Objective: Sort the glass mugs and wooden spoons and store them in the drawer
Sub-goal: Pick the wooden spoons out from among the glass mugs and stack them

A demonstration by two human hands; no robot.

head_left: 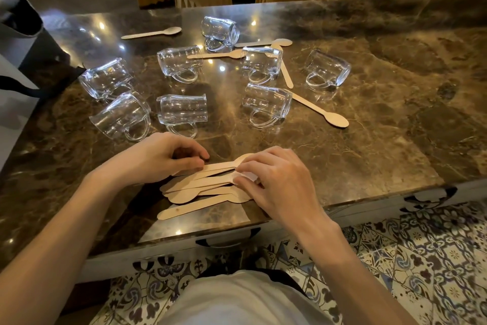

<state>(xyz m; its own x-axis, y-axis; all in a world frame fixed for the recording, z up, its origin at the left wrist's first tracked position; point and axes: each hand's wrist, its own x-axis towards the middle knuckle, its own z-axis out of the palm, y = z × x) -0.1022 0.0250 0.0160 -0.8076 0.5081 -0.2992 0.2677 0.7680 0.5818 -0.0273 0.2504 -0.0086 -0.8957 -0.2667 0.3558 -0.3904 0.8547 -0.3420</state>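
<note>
We've got both hands, left hand (168,157) and right hand (271,179), pinching the spoon pile (208,187) at 6 o'clock; mugs (181,111) and the drawer (229,241) are untouched.

spoon pile (203,187) near table (395,114) edge | mugs (181,111) behind (on sides)

Worktop (382,127) right side bare from the lone spoon (320,111) to the right edge: open passage. Centre blocked by eight toppled glass mugs (181,111) with loose spoons between them. Spoon pile (200,187) crowds the near edge; far-left corner mostly clear.
</note>
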